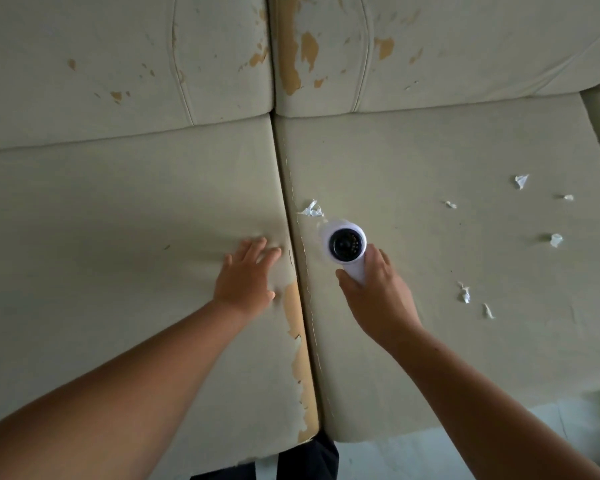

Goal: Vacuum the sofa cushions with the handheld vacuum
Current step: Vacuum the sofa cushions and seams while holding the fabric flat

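My right hand (378, 296) grips the handle of a white handheld vacuum (343, 245), seen end-on with its dark round rear facing the camera. The vacuum points down at the right seat cushion (430, 271), close to the seam between the two cushions. A torn scrap of white paper (311, 210) lies just beyond it. My left hand (245, 277) presses flat on the left seat cushion (118, 237), fingers spread, near the seam. Several more white paper scraps (521, 181) are scattered over the right cushion.
The beige sofa covering is worn, with brown peeled patches along the left cushion's edge (300, 358) and on the back cushions (291, 57). The pale floor (465, 445) shows below the front edge. A dark garment (305, 459) is at the bottom centre.
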